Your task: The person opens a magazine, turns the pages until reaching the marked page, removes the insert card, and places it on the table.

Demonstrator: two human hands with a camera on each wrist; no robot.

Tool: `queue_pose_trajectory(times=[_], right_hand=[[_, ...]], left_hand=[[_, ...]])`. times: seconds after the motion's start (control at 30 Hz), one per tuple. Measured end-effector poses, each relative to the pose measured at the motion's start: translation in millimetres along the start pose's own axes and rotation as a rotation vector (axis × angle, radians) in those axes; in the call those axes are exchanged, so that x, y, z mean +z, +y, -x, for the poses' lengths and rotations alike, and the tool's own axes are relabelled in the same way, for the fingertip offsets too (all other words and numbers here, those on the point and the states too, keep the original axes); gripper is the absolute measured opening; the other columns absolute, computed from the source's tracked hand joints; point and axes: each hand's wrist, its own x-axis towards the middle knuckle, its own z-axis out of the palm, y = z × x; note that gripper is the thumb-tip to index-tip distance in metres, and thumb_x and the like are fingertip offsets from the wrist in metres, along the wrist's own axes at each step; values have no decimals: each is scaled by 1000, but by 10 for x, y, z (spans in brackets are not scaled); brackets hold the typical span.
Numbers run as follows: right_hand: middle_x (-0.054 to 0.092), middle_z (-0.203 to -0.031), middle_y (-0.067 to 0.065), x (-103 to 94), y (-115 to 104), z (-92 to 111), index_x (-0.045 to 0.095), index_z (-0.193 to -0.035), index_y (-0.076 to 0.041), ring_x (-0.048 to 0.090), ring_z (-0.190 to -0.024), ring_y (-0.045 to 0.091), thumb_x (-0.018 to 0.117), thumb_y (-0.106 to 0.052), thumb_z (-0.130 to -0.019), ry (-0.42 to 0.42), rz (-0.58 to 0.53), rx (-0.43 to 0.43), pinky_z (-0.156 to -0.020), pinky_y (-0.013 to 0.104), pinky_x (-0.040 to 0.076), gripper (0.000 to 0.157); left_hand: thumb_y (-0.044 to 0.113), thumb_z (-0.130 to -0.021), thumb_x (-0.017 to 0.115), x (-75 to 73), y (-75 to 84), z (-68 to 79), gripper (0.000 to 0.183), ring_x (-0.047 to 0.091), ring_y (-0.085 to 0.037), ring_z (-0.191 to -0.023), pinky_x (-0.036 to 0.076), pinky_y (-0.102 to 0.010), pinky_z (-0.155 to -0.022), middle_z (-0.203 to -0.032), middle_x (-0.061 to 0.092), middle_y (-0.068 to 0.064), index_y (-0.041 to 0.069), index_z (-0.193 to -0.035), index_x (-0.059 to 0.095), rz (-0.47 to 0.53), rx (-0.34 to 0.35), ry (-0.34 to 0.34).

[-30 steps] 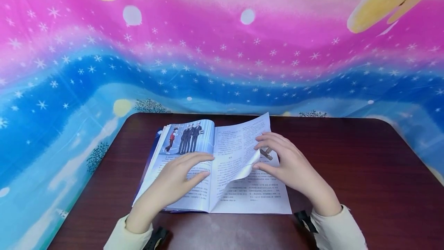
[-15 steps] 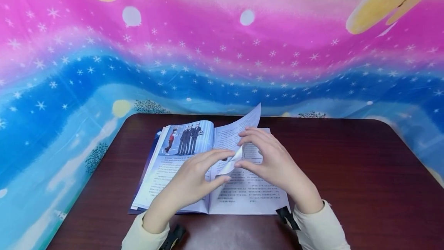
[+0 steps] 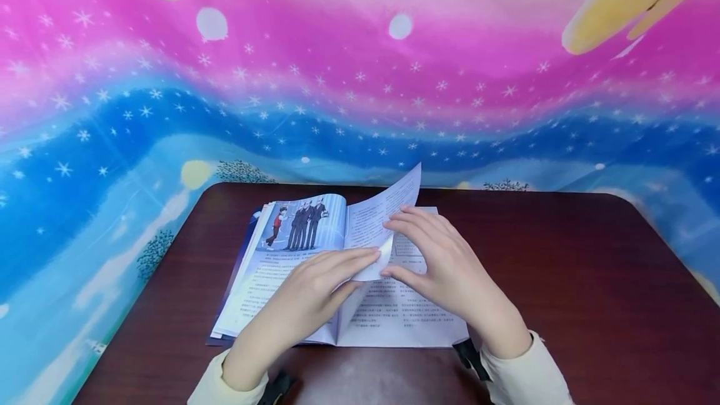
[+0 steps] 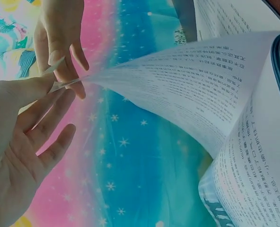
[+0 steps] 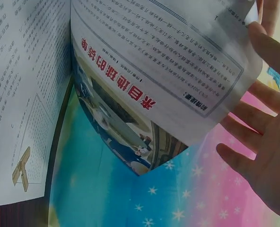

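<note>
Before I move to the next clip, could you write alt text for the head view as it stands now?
A left hand and a right hand pinch a lifted page of an open book lying on a dark reddish-brown table. Behind is a pink-and-blue snowflake-patterned backdrop.

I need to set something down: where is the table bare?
Widest bare patch: the table between magazine and right edge. Narrower: between magazine and left edge. Crowded: over the magazine, where left hand and right hand hold a raised page.
</note>
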Motion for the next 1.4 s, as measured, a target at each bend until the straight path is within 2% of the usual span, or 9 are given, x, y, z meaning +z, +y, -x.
queue_pose_trajectory(times=[0.27, 0.43, 0.67, 0.83, 0.9, 0.97, 1.13, 1.3, 1.4], right_hand=[[51, -146, 8, -112, -25, -51, 51, -143, -9, 42, -137, 27, 88, -28, -76, 36, -1, -1, -112, 48, 33, 78], [52, -145, 7, -181, -25, -63, 53, -142, -11, 43, -137, 26, 85, -22, -79, 78, 1, 59, -110, 52, 34, 71], [54, -142, 4, -207, 32, 62, 57, -137, -12, 47, -133, 22, 80, -14, -85, 102, -71, 170, -106, 48, 38, 57], [55, -140, -1, -208, 59, 249, 57, -137, -16, 47, -132, 19, 77, -18, -88, 39, -94, 283, -103, 48, 41, 53], [54, -140, -3, -214, 67, 311, 57, -137, -17, 47, -131, 17, 76, -19, -89, 14, -89, 303, -103, 46, 41, 52], [54, -139, -4, -220, 77, 356, 58, -136, -17, 48, -131, 17, 76, -19, -89, 0, -77, 294, -102, 44, 42, 51], [57, -137, -4, -237, 128, 429, 59, -134, -16, 51, -127, 17, 78, -15, -85, 12, -7, 211, -102, 33, 41, 53], [58, -135, -4, -228, 210, 552, 60, -131, -18, 52, -126, 18, 80, -12, -82, -6, 19, 158, -105, 27, 36, 53], [58, -135, -4, -204, 265, 630, 61, -130, -17, 52, -126, 18, 80, -12, -82, -42, 18, 139, -105, 28, 36, 52]], left_hand=[[0, -89, 72, -61, -15, 16, 55, 60, -20, -121, 50, -38, -98, -134, 62, -2, 15, -139, 58, -63, -61, 94], [-4, -88, 70, -112, -41, 48, 61, 57, -21, -125, 50, -39, -97, -140, 57, -4, 14, -144, 53, -94, -99, 143], [-9, -84, 71, -191, -134, 265, 62, 57, -20, -124, 52, -39, -95, -140, 57, -1, 15, -140, 57, -123, -183, 254], [-10, -83, 72, -227, -151, 423, 64, 58, -18, -124, 41, -17, -101, -140, 57, 2, 17, -139, 58, -125, -278, 294], [-10, -83, 73, -245, -155, 486, 66, 61, -17, -119, 42, -13, -97, -139, 58, 2, 18, -140, 57, -141, -306, 313], [-10, -81, 75, -268, -167, 554, 68, 64, -18, -112, 50, -19, -90, -137, 59, -1, 18, -141, 56, -167, -328, 327], [-7, -77, 79, -335, -232, 736, 76, 66, -19, -95, 57, -38, -68, -131, 61, -6, 17, -144, 51, -231, -396, 288], [-2, -76, 83, -384, -327, 934, 77, 64, -16, -89, 53, -31, -61, -131, 58, -6, 17, -144, 51, -274, -446, 168], [-1, -76, 83, -411, -388, 1048, 70, 64, -15, -90, 51, -29, -58, -131, 58, -6, 14, -138, 55, -303, -460, 147]])
